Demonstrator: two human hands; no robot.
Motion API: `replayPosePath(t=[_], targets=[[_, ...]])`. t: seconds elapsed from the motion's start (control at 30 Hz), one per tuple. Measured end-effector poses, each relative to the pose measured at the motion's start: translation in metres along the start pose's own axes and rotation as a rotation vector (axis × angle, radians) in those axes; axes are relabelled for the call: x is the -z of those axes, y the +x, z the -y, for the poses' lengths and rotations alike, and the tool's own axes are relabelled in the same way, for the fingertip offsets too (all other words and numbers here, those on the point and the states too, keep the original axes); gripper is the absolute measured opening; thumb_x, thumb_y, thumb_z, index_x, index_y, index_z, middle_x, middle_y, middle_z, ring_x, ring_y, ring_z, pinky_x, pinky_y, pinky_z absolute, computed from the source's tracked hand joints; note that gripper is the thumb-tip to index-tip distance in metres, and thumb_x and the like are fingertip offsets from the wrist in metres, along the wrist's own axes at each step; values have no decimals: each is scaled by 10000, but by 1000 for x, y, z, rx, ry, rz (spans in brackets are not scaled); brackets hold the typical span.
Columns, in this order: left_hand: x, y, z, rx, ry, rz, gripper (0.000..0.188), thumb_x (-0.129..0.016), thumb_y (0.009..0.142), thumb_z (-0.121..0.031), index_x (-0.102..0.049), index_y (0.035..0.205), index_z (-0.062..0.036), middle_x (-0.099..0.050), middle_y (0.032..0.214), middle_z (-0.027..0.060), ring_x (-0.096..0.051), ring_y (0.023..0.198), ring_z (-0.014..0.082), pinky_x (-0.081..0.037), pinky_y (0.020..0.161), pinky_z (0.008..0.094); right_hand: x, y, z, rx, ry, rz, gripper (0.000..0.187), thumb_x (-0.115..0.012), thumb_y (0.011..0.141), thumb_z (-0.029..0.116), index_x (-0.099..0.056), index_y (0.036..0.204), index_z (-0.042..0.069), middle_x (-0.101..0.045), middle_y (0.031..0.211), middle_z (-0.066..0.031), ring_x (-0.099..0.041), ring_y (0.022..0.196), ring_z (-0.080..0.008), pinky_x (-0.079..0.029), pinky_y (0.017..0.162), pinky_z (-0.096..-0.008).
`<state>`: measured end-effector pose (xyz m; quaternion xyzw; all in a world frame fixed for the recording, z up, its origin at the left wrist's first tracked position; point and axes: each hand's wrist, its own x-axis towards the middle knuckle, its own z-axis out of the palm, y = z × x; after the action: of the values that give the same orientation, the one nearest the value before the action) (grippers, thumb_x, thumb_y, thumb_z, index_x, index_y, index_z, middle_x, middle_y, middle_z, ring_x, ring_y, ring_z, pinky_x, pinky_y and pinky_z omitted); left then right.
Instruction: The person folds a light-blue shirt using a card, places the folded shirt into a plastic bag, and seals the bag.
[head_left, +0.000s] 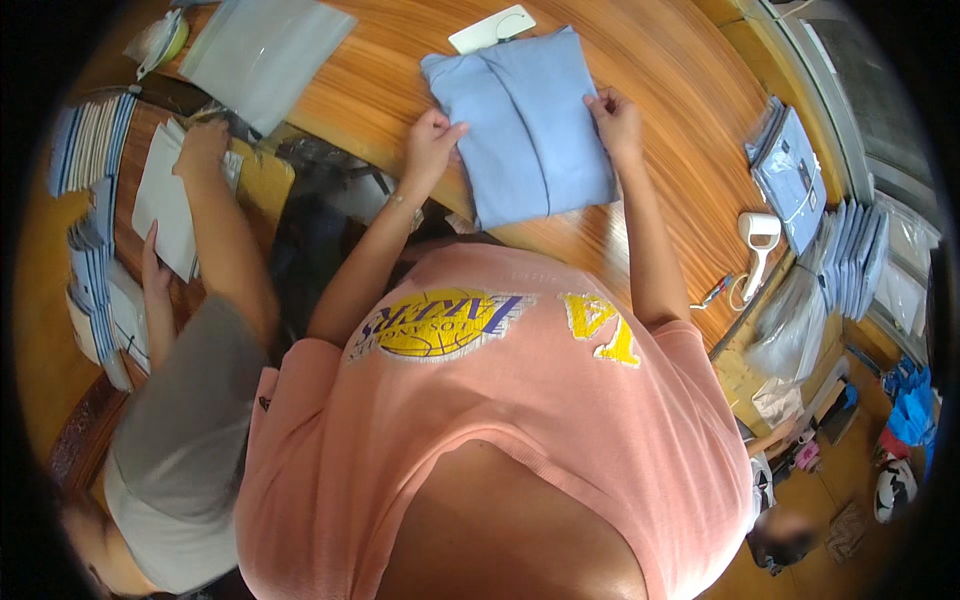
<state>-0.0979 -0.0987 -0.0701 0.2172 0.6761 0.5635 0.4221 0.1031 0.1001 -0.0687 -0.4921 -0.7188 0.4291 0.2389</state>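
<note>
A light blue folded garment (530,130) lies on the wooden table in front of me, with a seam or fold line running down its middle. At its far edge a white hang tag (493,29) sticks out on a thin dark string. My left hand (432,150) pinches the garment's left edge between thumb and fingers. On the opposite side my right hand (615,122) grips the right edge, higher up. Both forearms reach forward from my body.
Clear plastic bags (262,60) lie at the far left. A co-worker's hand (203,146) rests on white folded garments (165,200) beside blue stacks (90,270). To the right are a white handheld device (758,235), a cutter (716,290) and packed blue garments (790,180).
</note>
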Motion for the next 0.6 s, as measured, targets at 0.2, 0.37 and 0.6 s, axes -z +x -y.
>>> replayPosePath(t=[0.2, 0.37, 0.6], targets=[[8, -23, -15, -47, 211, -31, 232, -686, 796, -161, -534, 829, 11, -597, 653, 71, -545, 494, 109, -443, 452, 237, 16, -33, 28, 208, -155, -126, 202, -666, 783, 168, -604, 847, -13, -603, 726, -162, -558, 623, -252, -457, 603, -345], [15, -82, -16, 310, 179, 267, 242, -735, 744, -192, -615, 753, 19, -618, 627, 64, -576, 564, 95, -439, 492, 223, 53, -96, -1, 63, -120, 65, 201, -667, 779, 110, -602, 923, -13, -603, 767, -112, -551, 671, -179, -460, 643, -299], [-13, -105, 31, -22, 170, 76, 219, -734, 736, -151, -617, 769, 31, -648, 696, 93, -573, 626, 80, -449, 564, 226, 44, -114, -26, 7, 142, 114, 247, -677, 767, 64, -591, 984, -13, -583, 794, -42, -495, 685, -117, -450, 651, -260]])
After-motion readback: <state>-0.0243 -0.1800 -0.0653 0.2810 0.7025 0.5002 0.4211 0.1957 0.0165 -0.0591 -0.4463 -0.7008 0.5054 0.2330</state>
